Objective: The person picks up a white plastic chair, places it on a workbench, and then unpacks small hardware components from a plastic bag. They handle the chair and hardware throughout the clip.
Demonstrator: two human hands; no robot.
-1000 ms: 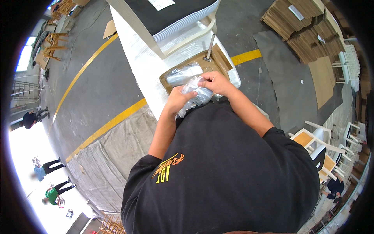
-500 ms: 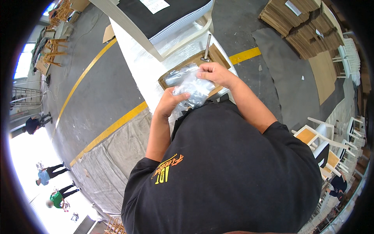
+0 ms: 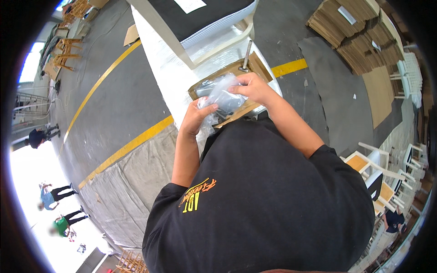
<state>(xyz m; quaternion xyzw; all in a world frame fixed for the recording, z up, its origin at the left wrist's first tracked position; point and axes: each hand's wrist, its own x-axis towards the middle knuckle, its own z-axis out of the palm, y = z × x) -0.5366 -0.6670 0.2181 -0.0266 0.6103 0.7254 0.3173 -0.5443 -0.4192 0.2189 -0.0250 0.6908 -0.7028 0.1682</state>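
Between my two hands is a clear plastic bag (image 3: 224,95), crumpled and shiny. My left hand (image 3: 196,116) pinches its near left side, thumb on top. At the bag's right edge my right hand (image 3: 251,87) grips the film between thumb and fingers. What lies inside the bag cannot be made out. Beneath it is a shallow brown cardboard tray (image 3: 249,107), with greyish plastic-wrapped items partly showing. A hammer (image 3: 246,57) rests at the tray's far side, its head toward my right hand.
Beyond the tray, a pale-framed chair with a dark seat (image 3: 182,20) stands on a white-covered surface (image 3: 152,57). Stacked flat cardboard (image 3: 348,34) is at the far right, white chairs (image 3: 378,170) at the right. Several people are in the distance, including one in green (image 3: 61,226).
The bag's film has lifted and bunched up between my hands, uncovering more of the tray. Both hands keep their hold. The view has shifted slightly.
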